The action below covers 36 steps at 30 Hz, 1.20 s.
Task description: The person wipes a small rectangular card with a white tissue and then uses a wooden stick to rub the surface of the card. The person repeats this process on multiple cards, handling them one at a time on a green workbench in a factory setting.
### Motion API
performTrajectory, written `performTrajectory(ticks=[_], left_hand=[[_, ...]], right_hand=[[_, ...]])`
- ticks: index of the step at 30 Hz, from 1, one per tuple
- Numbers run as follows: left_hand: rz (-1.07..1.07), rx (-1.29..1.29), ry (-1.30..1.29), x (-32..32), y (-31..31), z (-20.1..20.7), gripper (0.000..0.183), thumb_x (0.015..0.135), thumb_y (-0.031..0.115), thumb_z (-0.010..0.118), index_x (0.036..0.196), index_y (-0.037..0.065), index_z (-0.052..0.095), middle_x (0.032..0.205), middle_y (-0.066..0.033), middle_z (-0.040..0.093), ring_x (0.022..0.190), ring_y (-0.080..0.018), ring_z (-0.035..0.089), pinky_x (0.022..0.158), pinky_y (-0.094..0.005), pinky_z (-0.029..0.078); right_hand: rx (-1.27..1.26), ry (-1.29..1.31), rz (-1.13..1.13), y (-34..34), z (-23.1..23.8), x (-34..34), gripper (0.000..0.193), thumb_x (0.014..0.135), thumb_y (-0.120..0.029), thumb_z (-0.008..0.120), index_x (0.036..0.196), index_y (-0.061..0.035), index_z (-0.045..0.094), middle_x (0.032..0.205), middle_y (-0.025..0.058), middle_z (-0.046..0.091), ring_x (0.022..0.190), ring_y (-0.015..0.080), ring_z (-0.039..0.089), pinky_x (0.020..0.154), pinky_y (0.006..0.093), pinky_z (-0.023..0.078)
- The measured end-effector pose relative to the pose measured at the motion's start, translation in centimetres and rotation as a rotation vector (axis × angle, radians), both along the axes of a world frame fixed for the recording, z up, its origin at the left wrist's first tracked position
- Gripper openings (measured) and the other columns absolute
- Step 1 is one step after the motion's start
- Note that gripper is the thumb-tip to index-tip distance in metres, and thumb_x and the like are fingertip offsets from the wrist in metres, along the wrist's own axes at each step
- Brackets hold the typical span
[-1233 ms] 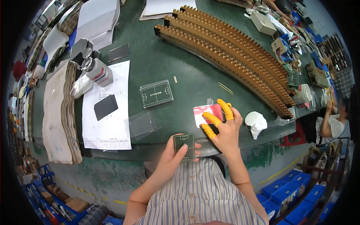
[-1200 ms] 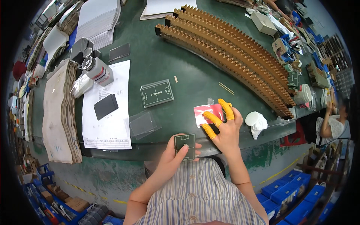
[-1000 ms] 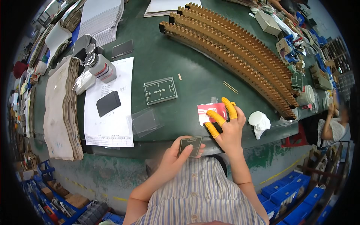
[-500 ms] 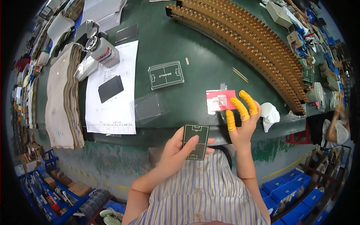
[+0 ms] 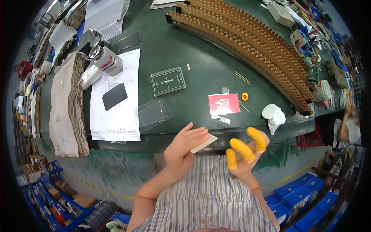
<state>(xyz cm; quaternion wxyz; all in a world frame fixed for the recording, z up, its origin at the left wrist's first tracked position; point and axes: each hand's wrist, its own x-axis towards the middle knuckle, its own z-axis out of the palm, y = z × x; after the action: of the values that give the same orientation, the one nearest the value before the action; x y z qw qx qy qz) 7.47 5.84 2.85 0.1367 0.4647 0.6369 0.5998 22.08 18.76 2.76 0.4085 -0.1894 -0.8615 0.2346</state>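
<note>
Just off the table's front edge, my left hand (image 5: 181, 149) grips a thin card (image 5: 205, 143), tilted so that a pale side shows. To its right, my right hand (image 5: 247, 156) wears yellow finger cots on three fingers. Its fingers are spread and curved, with nothing visible between them. Beyond the hands lies a pink-red card (image 5: 234, 103) with a white patch, a clear strip (image 5: 220, 119) at its near edge. A thin stick (image 5: 244, 106) and a small yellow ring-shaped piece (image 5: 244, 96) lie beside it. A stack of dark green cards with pitch markings (image 5: 169, 82) sits further left.
Brown notched racks (image 5: 239, 42) curve across the back right. A white cloth with a round lid (image 5: 275, 118) lies near the right edge. At left are a pump bottle (image 5: 108, 62), dark cards (image 5: 114, 96) on a printed sheet (image 5: 114, 123), clear sleeves (image 5: 154, 114) and stacked cloths (image 5: 63, 112).
My right hand has drawn back from the pink-red card toward my body, uncovering the stick and yellow piece. My left hand has turned the card from its green pitch face to a pale side.
</note>
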Motion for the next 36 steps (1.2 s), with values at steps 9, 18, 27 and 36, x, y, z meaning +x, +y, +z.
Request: performTrajectory(ticks=[9,18,27,36], left_hand=[[0.01,-0.045,0.003,0.3,-0.3,0.3,0.03,0.082,-0.012,0.051,0.108,-0.001,0.063,0.108,-0.0167,0.066,0.108,-0.0316,0.061,0.105,-0.0535,0.036],[-0.006,-0.051,-0.045,0.4,-0.2,-0.1,0.045,0.073,-0.015,0.048,0.111,0.003,0.064,0.112,-0.0131,0.065,0.111,-0.029,0.06,0.103,-0.0475,0.04],[0.01,-0.075,-0.042,0.2,-0.1,-0.2,0.041,0.074,-0.014,0.051,0.108,0.004,0.066,0.11,-0.0123,0.066,0.108,-0.0277,0.061,0.099,-0.0399,0.045],[0.061,-0.114,0.045,0.3,-0.2,0.4,0.028,0.074,-0.002,0.065,0.102,0.005,0.068,0.102,-0.0083,0.069,0.094,-0.0246,0.066,0.081,-0.0318,0.052]], right_hand=[[0.063,-0.115,0.08,-1.5,-0.1,-0.1,0.032,0.074,-0.031,0.074,0.105,-0.0351,0.067,0.118,0.0066,0.041,0.112,0.028,0.035,0.089,0.0385,0.037],[-0.049,0.011,0.096,-1.3,-0.2,-0.8,0.043,0.071,-0.027,0.077,0.111,-0.0247,0.062,0.122,0.0101,0.045,0.11,0.0296,0.039,0.089,0.0405,0.038],[-0.196,0.213,0.084,-1.0,-1.6,-0.9,0.049,0.068,-0.018,0.079,0.112,-0.0183,0.057,0.114,0.0079,0.056,0.102,0.028,0.05,0.084,0.0408,0.039],[-0.068,0.031,0.094,-1.2,-0.4,-0.7,0.028,0.071,-0.023,0.076,0.098,-0.0282,0.069,0.113,0.003,0.054,0.1,0.0252,0.048,0.084,0.0395,0.038]])
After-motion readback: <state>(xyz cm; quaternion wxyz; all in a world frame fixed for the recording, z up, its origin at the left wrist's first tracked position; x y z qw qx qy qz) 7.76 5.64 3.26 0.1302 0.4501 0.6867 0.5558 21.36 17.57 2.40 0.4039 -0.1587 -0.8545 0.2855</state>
